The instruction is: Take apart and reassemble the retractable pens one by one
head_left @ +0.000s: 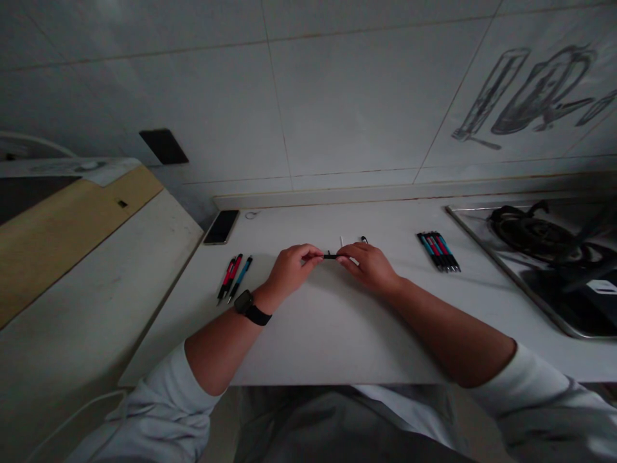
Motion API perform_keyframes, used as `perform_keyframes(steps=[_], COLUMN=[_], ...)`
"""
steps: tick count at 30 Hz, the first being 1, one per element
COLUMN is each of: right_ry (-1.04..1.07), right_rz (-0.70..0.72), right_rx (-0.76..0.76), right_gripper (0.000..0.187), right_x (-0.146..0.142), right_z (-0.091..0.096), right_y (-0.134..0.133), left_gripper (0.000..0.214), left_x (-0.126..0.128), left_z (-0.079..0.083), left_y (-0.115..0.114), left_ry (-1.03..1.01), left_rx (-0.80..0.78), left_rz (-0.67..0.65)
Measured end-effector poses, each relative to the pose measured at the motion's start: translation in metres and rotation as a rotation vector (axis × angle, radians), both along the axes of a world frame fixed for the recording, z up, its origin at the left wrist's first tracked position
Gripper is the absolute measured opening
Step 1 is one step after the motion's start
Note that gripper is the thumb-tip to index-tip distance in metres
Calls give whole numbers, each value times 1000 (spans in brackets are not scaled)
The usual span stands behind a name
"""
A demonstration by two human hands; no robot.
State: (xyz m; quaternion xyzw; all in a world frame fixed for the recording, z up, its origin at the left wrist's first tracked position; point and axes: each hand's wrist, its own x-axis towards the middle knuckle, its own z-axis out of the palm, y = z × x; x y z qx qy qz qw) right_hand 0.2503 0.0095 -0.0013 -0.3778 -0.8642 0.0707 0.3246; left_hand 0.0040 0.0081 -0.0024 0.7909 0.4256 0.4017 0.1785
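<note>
Both my hands meet over the middle of the white counter, pinching opposite ends of a short black pen part (pixel 330 256) with a small clip-like nub on top. My left hand (pixel 295 265), with a dark watch on its wrist, grips the left end between thumb and fingertips. On the right end, my right hand (pixel 369 263) has its thumb and fingers closed. Just behind the right hand lie a thin white stick, perhaps a refill (pixel 342 241), and a small black piece (pixel 364 240), both partly hidden by the hand.
Red and blue pens (pixel 230 275) lie at the left, and a row of several pens (pixel 438 251) at the right. A phone (pixel 222 227) rests at the back left by a small ring (pixel 251 215). The gas stove (pixel 535 257) borders the right side; a white cabinet (pixel 106 276) stands left.
</note>
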Motion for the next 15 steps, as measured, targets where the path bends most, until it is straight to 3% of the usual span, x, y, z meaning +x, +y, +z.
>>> perform_keyframes(steps=[15], right_ry=[31], right_rz=[17], right_rx=[-39], right_gripper=[20], right_x=[-1], right_z=[1], right_y=[-1], left_gripper=[6], left_x=[-2], left_z=[1], left_y=[0], left_ry=[89], left_rx=[76], left_rz=[38])
